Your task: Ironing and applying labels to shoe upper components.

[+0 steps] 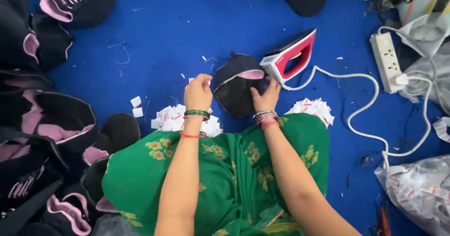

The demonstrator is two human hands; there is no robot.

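Person sits on a blue floor (187,39), green patterned garment (234,170) over the lap, both bare arms reaching toward the middle of the frame.

Left hand (198,93), centre-left: fingers curled and pinched together at the top, tips meeting on a small white label (206,81). Label is mostly hidden by the fingers. Green and red bangles at that wrist.

Right hand (266,96), just right of centre: fingers bent, pressing down on the lower right edge of a black shoe upper (234,88) with pink lining. Thumb lies on the black fabric; looks like a grip on the edge, contact is clear. Ring on one finger, bangles at the wrist.

Shoe upper lies flat on the floor at frame centre, between the two hands, just above the lap. Left hand is just beside its left edge; cannot tell if it touches.

Red and white iron (290,55) sits just upper right of the shoe upper, its nose near the right hand. White cord (365,123) loops right to a white power strip (386,60) at the right edge.

Pile of white labels (171,119) under the left wrist; second pile (314,109) right of the right wrist. Clear bag of labels (417,189) lower right. Stacks of black and pink shoe uppers (42,123) fill the left side.
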